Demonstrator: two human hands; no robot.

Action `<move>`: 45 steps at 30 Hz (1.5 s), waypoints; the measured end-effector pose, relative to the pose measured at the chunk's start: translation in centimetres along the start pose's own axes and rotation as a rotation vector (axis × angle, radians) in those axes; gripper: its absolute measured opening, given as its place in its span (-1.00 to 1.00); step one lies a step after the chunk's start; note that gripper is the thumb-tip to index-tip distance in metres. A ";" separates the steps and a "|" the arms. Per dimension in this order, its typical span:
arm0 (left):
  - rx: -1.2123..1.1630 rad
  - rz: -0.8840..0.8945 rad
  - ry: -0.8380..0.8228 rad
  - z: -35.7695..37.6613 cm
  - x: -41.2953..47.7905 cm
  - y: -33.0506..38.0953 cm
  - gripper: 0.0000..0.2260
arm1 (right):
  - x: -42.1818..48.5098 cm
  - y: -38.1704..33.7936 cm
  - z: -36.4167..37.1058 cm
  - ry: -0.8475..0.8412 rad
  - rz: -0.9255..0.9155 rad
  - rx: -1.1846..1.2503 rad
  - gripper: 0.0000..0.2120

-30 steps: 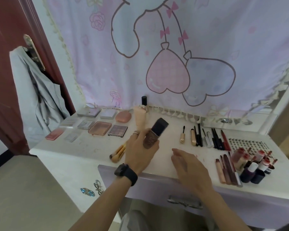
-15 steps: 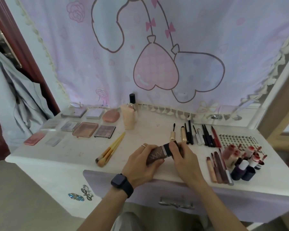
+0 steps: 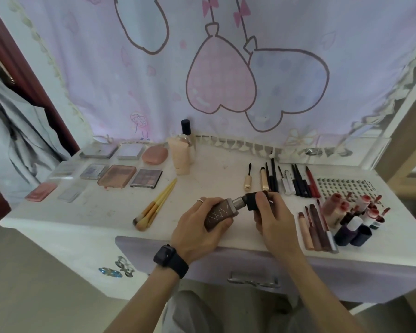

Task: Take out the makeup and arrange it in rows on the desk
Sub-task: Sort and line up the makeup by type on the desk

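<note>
- A pale curtain (image 3: 226,80) printed with pink and lilac heart balloons hangs behind everything.
- A white desk (image 3: 214,174) spans the view, with a lilac drawer (image 3: 346,280) at its front edge.
- On the desk's left, flat palettes (image 3: 117,176) lie in three tidy rows.
- On the right, pencils and mascaras (image 3: 298,181) lie side by side, with lip products (image 3: 334,210) grouped nearer the front.
- Makeup brushes (image 3: 154,205) lie together left of centre; a peach tube (image 3: 180,156) stands at the back.
- The left hand (image 3: 195,227), above a black wristwatch, grips a brown foundation bottle (image 3: 220,213), held just above the desk's front middle.
- The right hand (image 3: 271,217) pinches the bottle's black cap (image 3: 252,200), which sits at the end of a bare silver neck; whether it is coming off or going on cannot be told.
- Judging by the layout, most of the arranging looks done; this bottle is not yet set down, probably belonging beside the tube. What else is left to take out is not shown.
</note>
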State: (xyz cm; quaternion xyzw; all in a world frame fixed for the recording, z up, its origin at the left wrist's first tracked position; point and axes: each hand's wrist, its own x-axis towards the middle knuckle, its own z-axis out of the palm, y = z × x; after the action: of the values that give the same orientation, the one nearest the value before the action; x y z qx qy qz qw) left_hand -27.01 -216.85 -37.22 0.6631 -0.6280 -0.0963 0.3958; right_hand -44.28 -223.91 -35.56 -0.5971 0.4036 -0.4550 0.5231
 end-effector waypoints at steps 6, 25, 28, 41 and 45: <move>-0.303 -0.216 0.155 -0.6 1.9 0.8 -0.65 | -0.2 -0.6 -0.1 -0.007 0.022 -0.006 -0.93; -0.313 -0.464 0.307 2.9 18.1 0.4 -0.61 | 1.3 -0.9 -0.5 -0.038 0.113 0.034 -0.82; -0.311 -0.450 0.314 3.3 18.5 0.1 -0.61 | 1.3 -0.8 -0.5 -0.032 0.117 0.022 -0.79; -0.216 -0.374 0.242 4.5 17.9 -2.7 -0.57 | 1.4 -0.6 -0.3 -0.014 0.135 0.081 -0.64; -0.166 -0.357 0.196 4.4 18.0 -3.2 -0.56 | 2.9 -1.7 0.1 0.001 0.151 -0.002 -0.69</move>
State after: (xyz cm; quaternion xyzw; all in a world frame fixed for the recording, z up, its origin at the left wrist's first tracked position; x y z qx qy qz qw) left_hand -23.87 -235.28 -35.53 0.7351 -0.4489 -0.1513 0.4851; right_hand -43.46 -226.42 -33.52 -0.5654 0.4481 -0.4141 0.5550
